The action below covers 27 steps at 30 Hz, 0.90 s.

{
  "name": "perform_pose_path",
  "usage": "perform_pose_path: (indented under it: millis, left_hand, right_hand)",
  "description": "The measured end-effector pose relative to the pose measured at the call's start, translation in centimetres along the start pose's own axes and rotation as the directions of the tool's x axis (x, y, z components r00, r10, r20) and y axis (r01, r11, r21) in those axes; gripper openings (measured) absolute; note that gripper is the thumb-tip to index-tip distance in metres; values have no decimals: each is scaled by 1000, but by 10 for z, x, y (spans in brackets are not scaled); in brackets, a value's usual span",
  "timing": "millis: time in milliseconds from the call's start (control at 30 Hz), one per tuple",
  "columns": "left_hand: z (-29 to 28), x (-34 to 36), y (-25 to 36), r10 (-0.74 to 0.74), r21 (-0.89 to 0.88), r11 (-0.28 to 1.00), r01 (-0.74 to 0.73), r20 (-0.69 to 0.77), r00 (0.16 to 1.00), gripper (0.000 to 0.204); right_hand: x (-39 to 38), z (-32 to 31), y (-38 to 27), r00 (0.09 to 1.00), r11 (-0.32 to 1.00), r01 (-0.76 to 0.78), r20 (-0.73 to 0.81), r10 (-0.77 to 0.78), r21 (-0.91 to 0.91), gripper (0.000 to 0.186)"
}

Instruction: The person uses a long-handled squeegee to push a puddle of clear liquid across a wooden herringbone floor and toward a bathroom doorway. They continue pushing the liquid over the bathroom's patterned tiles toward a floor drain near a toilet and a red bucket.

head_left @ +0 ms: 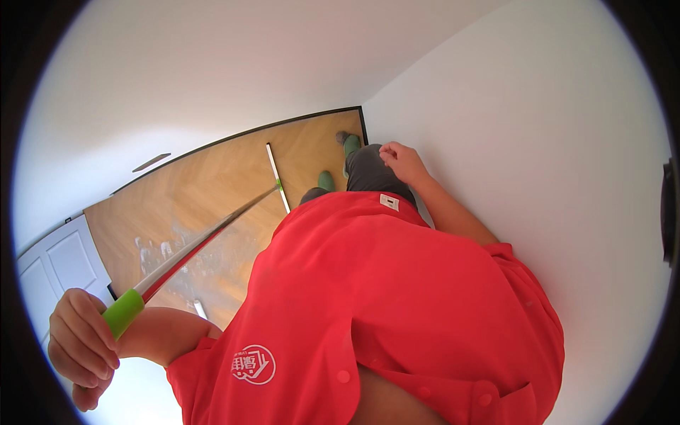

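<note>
My left hand (81,343) is wrapped round the green grip (123,314) at the top of a long pole (177,261), silver and red. The pole slants down and away to what looks like a floor squeegee's narrow white head (273,164), joined by a small green piece. That head lies on the wood-look floor (219,173), left of my feet in green footwear (326,181). Beside my dark-trousered right thigh (375,170), my right hand (405,161) hangs with its fingers loosely curled, and nothing shows in it.
Pale smears (166,255) mark the floor below the pole. A small white object (200,309) lies near my left forearm. White walls (524,142) meet in a corner ahead, with dark skirting (283,123) at their foot. A white panelled door (62,255) stands at far left.
</note>
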<state>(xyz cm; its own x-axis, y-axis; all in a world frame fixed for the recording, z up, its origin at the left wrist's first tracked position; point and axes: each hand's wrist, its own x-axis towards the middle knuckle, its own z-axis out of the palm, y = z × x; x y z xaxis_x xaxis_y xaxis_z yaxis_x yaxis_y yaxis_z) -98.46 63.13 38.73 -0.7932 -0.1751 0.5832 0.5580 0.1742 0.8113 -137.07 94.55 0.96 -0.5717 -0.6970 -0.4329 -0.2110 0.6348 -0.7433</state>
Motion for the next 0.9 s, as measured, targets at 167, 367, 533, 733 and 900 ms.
perform_pose_path:
  millis: [167,367,533,733,900]
  left_hand:
    - [-6,5,7,-14,-51,999,13,-12,1000,31]
    - [-9,3,7,5,-59,998,-4,11,1000,32]
    - [-4,4,5,8,-45,999,-10,-41,999,32]
    - [-9,-3,9,15,-36,999,-16,-30,999,29]
    - [-9,-3,9,32,-52,998,-34,-38,999,30]
  right_hand:
    - [-1,-4,0,999,1000,-31,18,31,-3,18]
    - [-2,-8,-9,998,998,-57,2,57,20,17]
    - [1,-5,1,1000,1000,12,-26,-12,-28,18]
    - [5,-9,-2,997,996,-67,36,70,-55,19]
    - [7,-11,-2,1000,1000,2,3,-2,-6,19]
